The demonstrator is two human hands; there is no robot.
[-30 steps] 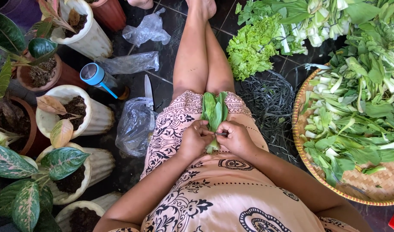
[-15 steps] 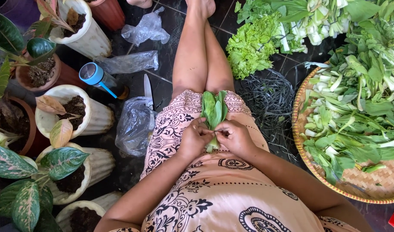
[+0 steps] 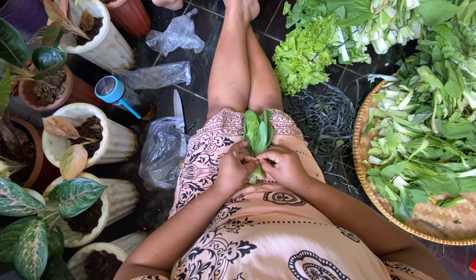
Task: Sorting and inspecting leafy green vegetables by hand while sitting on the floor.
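Observation:
I sit on a dark tiled floor with my legs stretched out, a patterned dress over my lap. A small bunch of green leafy vegetables (image 3: 258,135) lies on my lap, leaves pointing away from me. My left hand (image 3: 237,168) and my right hand (image 3: 282,165) both grip its pale stem end, fingers pinched together around the stalks.
A woven round tray (image 3: 404,220) at my right holds several cut greens. Loose lettuce (image 3: 302,54) lies ahead, beside a dark wire basket (image 3: 326,122). At my left are a knife (image 3: 178,109), plastic bags (image 3: 162,150), a blue-capped bottle (image 3: 118,96) and several potted plants (image 3: 82,137).

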